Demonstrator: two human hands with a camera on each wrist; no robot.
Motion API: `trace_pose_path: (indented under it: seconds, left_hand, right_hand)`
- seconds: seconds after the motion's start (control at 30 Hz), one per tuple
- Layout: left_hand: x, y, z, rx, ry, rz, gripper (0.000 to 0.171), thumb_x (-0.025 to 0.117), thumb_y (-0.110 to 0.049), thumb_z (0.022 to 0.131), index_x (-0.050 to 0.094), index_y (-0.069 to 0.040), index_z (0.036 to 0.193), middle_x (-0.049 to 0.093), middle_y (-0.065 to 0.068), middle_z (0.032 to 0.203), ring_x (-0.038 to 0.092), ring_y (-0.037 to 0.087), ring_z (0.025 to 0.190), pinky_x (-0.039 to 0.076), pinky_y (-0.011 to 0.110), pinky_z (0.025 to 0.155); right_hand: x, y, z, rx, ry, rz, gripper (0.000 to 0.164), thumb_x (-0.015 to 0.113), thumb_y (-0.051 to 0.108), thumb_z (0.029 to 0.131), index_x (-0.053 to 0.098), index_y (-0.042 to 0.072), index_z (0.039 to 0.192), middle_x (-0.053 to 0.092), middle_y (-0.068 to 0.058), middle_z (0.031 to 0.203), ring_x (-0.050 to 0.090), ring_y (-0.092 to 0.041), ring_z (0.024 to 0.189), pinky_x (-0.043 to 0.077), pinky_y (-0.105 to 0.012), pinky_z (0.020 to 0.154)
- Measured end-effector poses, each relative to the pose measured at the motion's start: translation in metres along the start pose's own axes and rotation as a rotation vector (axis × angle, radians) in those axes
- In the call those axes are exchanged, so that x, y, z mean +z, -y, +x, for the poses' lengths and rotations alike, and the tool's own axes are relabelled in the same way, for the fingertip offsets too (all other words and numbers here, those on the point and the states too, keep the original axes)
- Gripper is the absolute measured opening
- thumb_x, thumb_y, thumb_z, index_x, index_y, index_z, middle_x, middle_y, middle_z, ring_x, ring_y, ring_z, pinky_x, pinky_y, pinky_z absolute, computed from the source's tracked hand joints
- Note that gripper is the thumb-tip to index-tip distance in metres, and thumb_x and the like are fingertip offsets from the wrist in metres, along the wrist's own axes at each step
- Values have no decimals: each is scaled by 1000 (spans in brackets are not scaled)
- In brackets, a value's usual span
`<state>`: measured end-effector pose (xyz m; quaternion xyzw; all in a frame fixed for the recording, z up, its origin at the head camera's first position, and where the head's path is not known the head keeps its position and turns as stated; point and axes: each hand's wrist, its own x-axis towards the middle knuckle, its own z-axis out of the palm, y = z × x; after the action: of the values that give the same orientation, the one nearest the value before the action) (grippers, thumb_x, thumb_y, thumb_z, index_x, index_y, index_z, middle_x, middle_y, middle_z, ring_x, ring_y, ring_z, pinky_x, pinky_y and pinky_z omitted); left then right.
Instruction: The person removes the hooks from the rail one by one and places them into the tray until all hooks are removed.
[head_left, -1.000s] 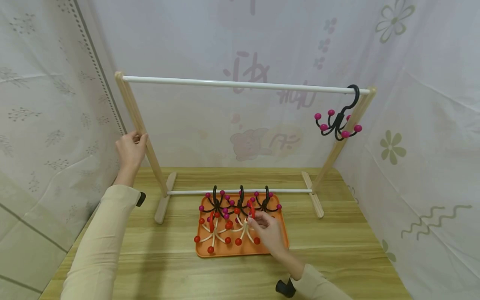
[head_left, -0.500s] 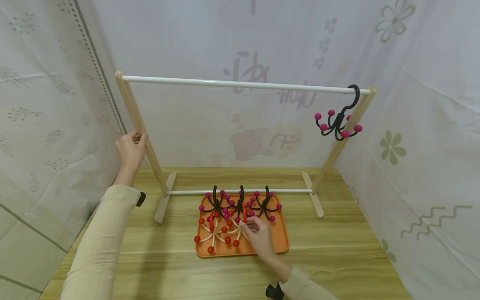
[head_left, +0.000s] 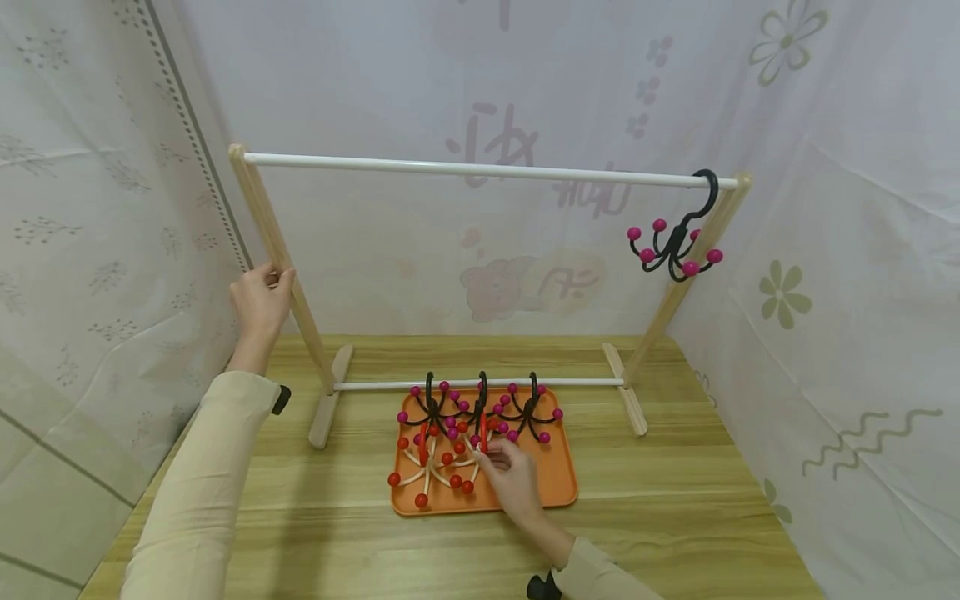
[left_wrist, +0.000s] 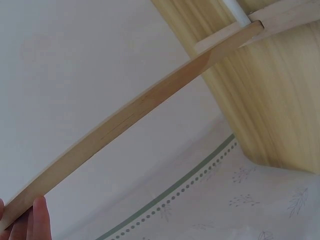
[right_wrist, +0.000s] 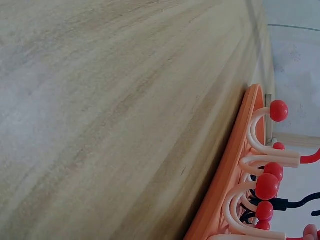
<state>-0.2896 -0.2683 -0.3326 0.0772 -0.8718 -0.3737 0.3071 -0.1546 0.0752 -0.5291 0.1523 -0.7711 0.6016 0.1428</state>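
My left hand (head_left: 262,308) grips the left wooden post (head_left: 298,304) of a rack about midway up; in the left wrist view its fingers (left_wrist: 42,220) wrap the post. Over an orange tray (head_left: 557,475), my right hand (head_left: 513,483) pinches the red hook (head_left: 483,433) of a cream claw hanger with red ball tips. Its fingertips (right_wrist: 311,231) barely enter the right wrist view. Just left of it stands a matching cream hanger (head_left: 427,467), hook up. Behind these, several black hangers (head_left: 531,408) with magenta balls stand in the tray, hooks upward.
Another black hanger (head_left: 677,240) hangs from the white top bar (head_left: 450,167) at its right end. A low white bar (head_left: 585,382) runs behind the tray between the rack's feet. Printed curtains enclose the wooden table (head_left: 660,517) at back and sides.
My right hand has moved left with the pinched hanger, bringing it closer to the other cream hanger and baring the tray's right part. My left hand stays on the post.
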Motion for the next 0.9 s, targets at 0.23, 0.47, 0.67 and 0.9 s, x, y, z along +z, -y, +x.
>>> trace_pose_path:
  seconds: [0.23,0.47,0.67,0.9]
  left_hand:
    - [0,0,0,-6,11,-8,30,47,-20,91,60,6,86,60,26,95,58,37,89,46,46,75]
    - [0,-1,0,-5,7,7,31,47,-22,91,60,6,87,60,26,95,58,37,89,46,46,76]
    - [0,-1,0,-2,4,15,32,47,-23,91,60,6,86,60,26,95,58,37,89,45,46,77]
    - [0,-1,0,-7,6,8,31,47,-22,91,60,6,86,60,27,94,58,38,88,45,47,77]
  right_hand:
    - [-5,19,3,-12,26,-35,12,65,10,80,63,0,87,63,-6,82,63,-18,70,51,-24,62]
    - [-26,39,18,-67,-24,-82,12,65,8,80,64,-1,88,64,-5,77,59,-13,65,50,-25,57]
    - [-60,30,48,-142,-156,-74,9,62,6,82,65,-1,87,64,-11,78,61,-20,65,51,-29,57]
    - [-115,3,100,-239,-308,-16,19,62,19,83,66,3,93,65,-10,83,62,-20,71,50,-29,62]
